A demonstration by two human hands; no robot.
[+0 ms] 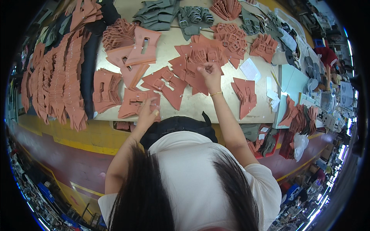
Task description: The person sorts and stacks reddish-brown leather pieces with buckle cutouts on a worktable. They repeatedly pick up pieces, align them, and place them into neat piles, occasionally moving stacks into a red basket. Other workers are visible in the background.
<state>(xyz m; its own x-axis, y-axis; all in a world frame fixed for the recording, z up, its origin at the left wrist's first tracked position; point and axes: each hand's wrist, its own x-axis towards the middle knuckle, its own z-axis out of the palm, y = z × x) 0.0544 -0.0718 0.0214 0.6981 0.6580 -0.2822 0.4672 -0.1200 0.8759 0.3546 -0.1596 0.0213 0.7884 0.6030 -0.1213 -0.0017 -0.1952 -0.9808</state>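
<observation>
My left hand [148, 112] lies on a rust-brown slotted leather-like piece [133, 101] at the table's near edge, fingers partly spread. Over a fanned pile of similar pieces [196, 57], my right hand [212, 77] is raised with thumb and fingertips pinched together. Whatever those fingertips hold, if anything, is too small to make out. Between the hands lies a piece with a covered buckle [166, 82]. A stack of slotted pieces [107, 90] sits to the left of my left hand. Right of my right hand is another small stack [244, 96].
Rust-brown piles [58, 77] hang over the dark left side. Green strapped pieces [194, 19] and more rust-brown buckled pieces [231, 40] lie at the back. A white paper [250, 70] rests on the right. A red crate [266, 152] stands below the table edge.
</observation>
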